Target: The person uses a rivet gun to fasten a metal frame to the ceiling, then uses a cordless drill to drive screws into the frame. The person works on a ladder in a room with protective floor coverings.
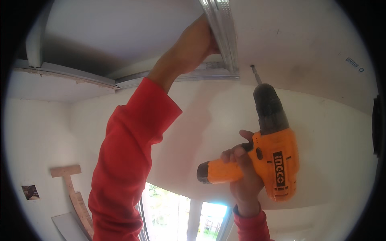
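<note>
Overhead, my left hand reaches up through the ceiling opening and is closed on a ribbed metal ceiling channel; its fingertips are hidden behind the metal. My right hand grips the handle of an orange and black cordless drill, index finger by the trigger. The drill points upward, and its bit meets the pale ceiling board at a small dark spot just right of the channel. Whether a screw sits on the bit's tip is too small to tell.
A metal edge frame borders the opening at left, with a channel rising from it. Pale walls stand below. Near the lower left are a T-shaped wooden prop and a square wall cutout. A bright window lies at the bottom.
</note>
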A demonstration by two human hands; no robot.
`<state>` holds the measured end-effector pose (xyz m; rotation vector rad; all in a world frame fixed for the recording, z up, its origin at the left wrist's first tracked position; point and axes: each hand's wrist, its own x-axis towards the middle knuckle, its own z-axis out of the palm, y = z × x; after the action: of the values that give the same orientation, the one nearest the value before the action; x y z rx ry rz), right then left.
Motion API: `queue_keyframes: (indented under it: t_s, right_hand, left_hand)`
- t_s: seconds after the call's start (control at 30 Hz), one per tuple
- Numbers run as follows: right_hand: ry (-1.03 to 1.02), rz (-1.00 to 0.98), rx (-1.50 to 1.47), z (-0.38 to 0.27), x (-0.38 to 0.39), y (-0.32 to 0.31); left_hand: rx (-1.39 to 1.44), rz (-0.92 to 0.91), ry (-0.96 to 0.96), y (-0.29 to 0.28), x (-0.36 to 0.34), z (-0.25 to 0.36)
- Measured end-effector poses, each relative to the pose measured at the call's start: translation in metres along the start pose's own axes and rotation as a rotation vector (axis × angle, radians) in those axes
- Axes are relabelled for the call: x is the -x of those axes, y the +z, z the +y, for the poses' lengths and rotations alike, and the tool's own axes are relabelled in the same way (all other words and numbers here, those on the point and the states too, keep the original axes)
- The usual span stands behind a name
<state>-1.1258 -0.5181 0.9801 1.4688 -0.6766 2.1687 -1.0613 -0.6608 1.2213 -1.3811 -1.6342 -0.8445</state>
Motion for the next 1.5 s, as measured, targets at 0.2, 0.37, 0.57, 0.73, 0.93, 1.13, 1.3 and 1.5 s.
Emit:
queue_keyframes:
  t_s: [0.2, 0.37, 0.57, 0.73, 0.93, 1.13, 1.3, 1.5]
  right_hand:
    - [-0.061, -0.004, 0.023, 0.011, 0.000, 0.005]
    - [-0.080, -0.008, 0.023, 0.025, -0.006, 0.019]
    - [-0.055, 0.001, -0.026, 0.029, -0.008, 0.020]
    - [-0.058, -0.024, 0.004, 0.027, -0.007, 0.017]
    - [-0.091, -0.030, 0.104, 0.026, -0.008, 0.014]
    - [-0.088, -0.067, 0.031, 0.026, -0.008, 0.003]
    - [-0.073, -0.048, 0.077, 0.029, -0.009, 0.005]
    - [-0.065, -0.051, 0.123, 0.021, -0.009, 0.000]
  left_hand:
    - [0.303, -0.051, -0.087, -0.013, -0.017, -0.022]
    - [0.463, -0.065, -0.054, -0.016, -0.032, -0.035]
    - [0.550, -0.077, -0.141, -0.023, -0.041, -0.049]
    - [0.601, -0.296, -0.072, -0.030, -0.050, -0.061]
    - [0.562, -0.169, -0.081, -0.020, -0.053, -0.064]
    - [0.586, -0.041, 0.044, -0.011, -0.042, -0.065]
    - [0.483, -0.012, 0.316, -0.005, -0.030, -0.062]
    - [0.436, 0.562, -0.031, 0.022, -0.035, -0.016]
